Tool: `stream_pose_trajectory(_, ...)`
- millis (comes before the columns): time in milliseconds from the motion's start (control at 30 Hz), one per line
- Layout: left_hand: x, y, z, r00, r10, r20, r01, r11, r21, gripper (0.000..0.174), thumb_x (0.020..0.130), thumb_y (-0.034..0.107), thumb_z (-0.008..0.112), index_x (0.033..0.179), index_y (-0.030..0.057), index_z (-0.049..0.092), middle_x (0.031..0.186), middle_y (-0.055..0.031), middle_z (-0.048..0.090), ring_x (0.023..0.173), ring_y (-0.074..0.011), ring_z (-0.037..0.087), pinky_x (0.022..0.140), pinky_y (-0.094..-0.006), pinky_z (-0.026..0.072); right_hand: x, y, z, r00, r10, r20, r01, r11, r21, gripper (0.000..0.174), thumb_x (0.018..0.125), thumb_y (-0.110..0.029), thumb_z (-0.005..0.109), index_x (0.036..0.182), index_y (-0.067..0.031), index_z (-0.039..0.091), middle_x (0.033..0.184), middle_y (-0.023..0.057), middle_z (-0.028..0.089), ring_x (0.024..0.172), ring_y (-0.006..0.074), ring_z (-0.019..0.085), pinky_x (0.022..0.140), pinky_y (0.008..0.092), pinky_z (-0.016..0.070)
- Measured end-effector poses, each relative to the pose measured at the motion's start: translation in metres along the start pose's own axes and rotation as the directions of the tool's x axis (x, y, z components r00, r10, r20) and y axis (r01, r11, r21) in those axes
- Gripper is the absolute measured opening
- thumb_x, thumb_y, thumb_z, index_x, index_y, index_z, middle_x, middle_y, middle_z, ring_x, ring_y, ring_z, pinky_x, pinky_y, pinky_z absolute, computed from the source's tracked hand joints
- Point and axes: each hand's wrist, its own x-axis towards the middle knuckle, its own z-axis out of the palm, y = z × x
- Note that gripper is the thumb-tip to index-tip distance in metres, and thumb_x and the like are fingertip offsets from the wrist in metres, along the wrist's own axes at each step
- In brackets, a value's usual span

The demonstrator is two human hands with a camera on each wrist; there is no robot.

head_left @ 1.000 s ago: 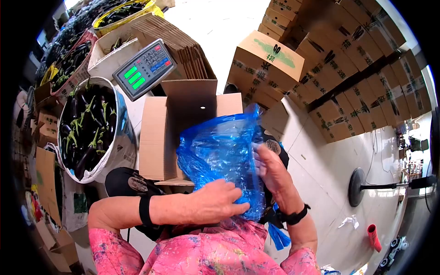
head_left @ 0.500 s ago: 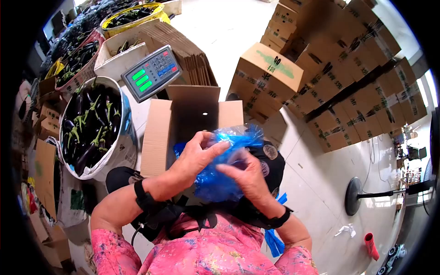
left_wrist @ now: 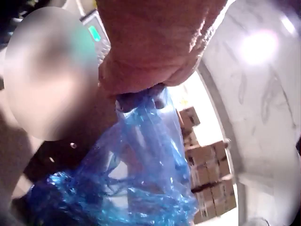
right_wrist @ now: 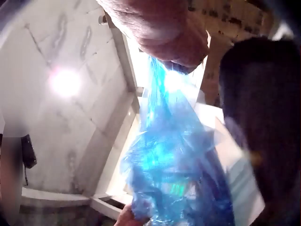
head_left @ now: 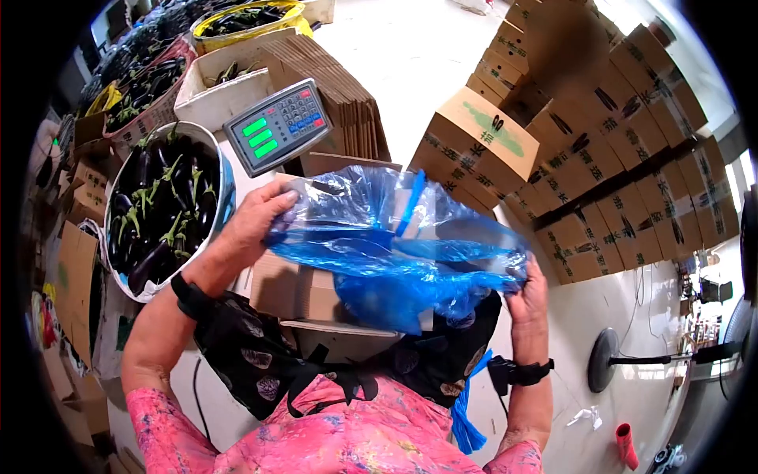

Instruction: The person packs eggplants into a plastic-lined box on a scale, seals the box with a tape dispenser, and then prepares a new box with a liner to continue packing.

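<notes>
A thin blue plastic bag [head_left: 395, 265] is stretched wide between both hands in the head view, its mouth spread and its lower part bunched. My left hand [head_left: 264, 213] pinches its left edge, and my right hand [head_left: 530, 296] grips the right edge. In the left wrist view the bag [left_wrist: 136, 169] hangs in folds from the fingers; in the right wrist view the bag [right_wrist: 164, 150] gathers to a narrow strip below the right hand [right_wrist: 164, 37]. Under the bag stands an open cardboard box [head_left: 288, 288], largely covered by it.
Left of the box stands a white bucket [head_left: 225, 189] full of eggplants [head_left: 162, 205]. A scale display [head_left: 276, 126] and flattened cartons [head_left: 347, 95] are beyond it. Packed boxes [head_left: 588, 166] are stacked at the right, near a fan stand [head_left: 604, 359].
The hands worked close together on the bunched bag half a second ago. Now they are far apart, with the bag pulled out sideways over the box.
</notes>
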Motion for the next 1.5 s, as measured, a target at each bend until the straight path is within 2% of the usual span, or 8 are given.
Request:
stream_pose_trajectory(200,0.011,0.006,-0.071,0.995,0.071,0.065,-0.090,0.922,0.378,0.017,0.098,0.019,0.058,0.106,0.0060,0.066,0.083,0.0065,0.060,0.070,-0.0011,0.050,0.063,-0.0181,0.0416,0.014,-0.035,-0.045,0.992,0.122,-0.029,-0.121,0.875,-0.470,0.018,0.098,-0.016,0.057,0.111,-0.0055,0.064,0.095,0.0025,0.069,0.076,0.0097,0.063,0.061,0.0231,0.0486)
stream_pose_trajectory(333,0.014,0.012,-0.067,0.989,0.139,0.046,-0.145,0.885,0.443,0.018,0.097,0.021,0.058,0.103,0.0057,0.064,0.072,0.0074,0.050,0.061,-0.0030,0.043,0.055,-0.0180,0.0334,0.049,-0.061,-0.138,0.977,0.161,-0.142,-0.106,-0.213,-0.971,0.037,0.085,-0.023,0.074,0.116,-0.0051,0.067,0.102,0.0091,0.072,0.085,0.0172,0.067,0.074,0.0308,0.0544)
stream_pose_trajectory(467,0.024,0.013,-0.059,0.977,0.171,0.127,-0.213,0.795,0.567,0.017,0.098,0.016,0.056,0.105,0.0035,0.065,0.069,0.0053,0.052,0.060,-0.0032,0.045,0.053,-0.0190,0.0348,0.050,-0.088,0.016,0.962,0.274,0.007,-0.100,0.376,-0.921,0.070,0.080,-0.034,0.076,0.141,-0.0090,0.051,0.136,0.0154,0.055,0.119,0.0244,0.054,0.094,0.0354,0.0465)
stream_pose_trajectory(733,0.004,0.035,-0.004,0.759,0.396,0.516,-0.648,0.386,0.656,0.022,0.086,-0.006,0.055,0.105,-0.0018,0.065,0.086,-0.0130,0.068,0.075,-0.0233,0.068,0.069,-0.0315,0.0536,0.128,0.048,0.132,0.872,0.371,0.320,0.288,0.140,-0.947,0.072,0.083,-0.041,0.076,0.138,-0.0021,0.052,0.135,0.0176,0.058,0.123,0.0280,0.057,0.103,0.0370,0.0460)
stream_pose_trajectory(900,-0.022,0.045,0.009,0.670,0.102,0.735,-0.710,0.377,0.595,0.038,0.075,-0.007,0.061,0.111,0.0066,0.060,0.109,-0.0104,0.067,0.092,-0.0325,0.069,0.072,-0.0383,0.0582,0.132,0.109,0.157,0.617,0.272,0.739,0.769,-0.007,-0.640,0.076,0.072,-0.034,0.084,0.135,-0.0055,0.051,0.122,0.0206,0.060,0.113,0.0379,0.058,0.095,0.0433,0.0488)
stream_pose_trajectory(1000,-0.036,0.038,0.011,0.643,-0.048,0.764,-0.669,0.449,0.592,0.031,0.084,0.002,0.062,0.113,0.0095,0.059,0.108,-0.0083,0.067,0.088,-0.0321,0.068,0.070,-0.0386,0.0570,0.123,0.104,0.156,0.674,0.679,0.292,0.603,-0.277,-0.748,0.072,0.072,-0.030,0.084,0.132,-0.0082,0.052,0.098,0.0213,0.067,0.098,0.0409,0.063,0.084,0.0463,0.0508)
stream_pose_trajectory(1300,-0.043,0.040,-0.001,0.701,-0.041,0.712,-0.558,0.591,0.583,0.026,0.082,0.001,0.065,0.107,0.0030,0.063,0.106,-0.0121,0.070,0.095,-0.0342,0.069,0.079,-0.0395,0.0570,0.098,0.053,0.156,0.700,0.584,0.410,0.525,-0.032,-0.850,0.083,0.067,-0.026,0.088,0.139,-0.0125,0.050,0.121,0.0160,0.062,0.108,0.0319,0.061,0.089,0.0420,0.0495)
stream_pose_trajectory(1500,-0.037,0.051,0.003,0.698,0.009,0.716,-0.582,0.589,0.561,0.029,0.082,-0.003,0.064,0.110,0.0038,0.063,0.105,-0.0119,0.070,0.090,-0.0342,0.069,0.074,-0.0390,0.0565,0.078,0.105,0.199,0.357,0.606,0.711,0.781,0.224,-0.583,0.077,0.071,-0.013,0.083,0.139,-0.0101,0.047,0.121,0.0189,0.059,0.110,0.0391,0.058,0.098,0.0443,0.0462)
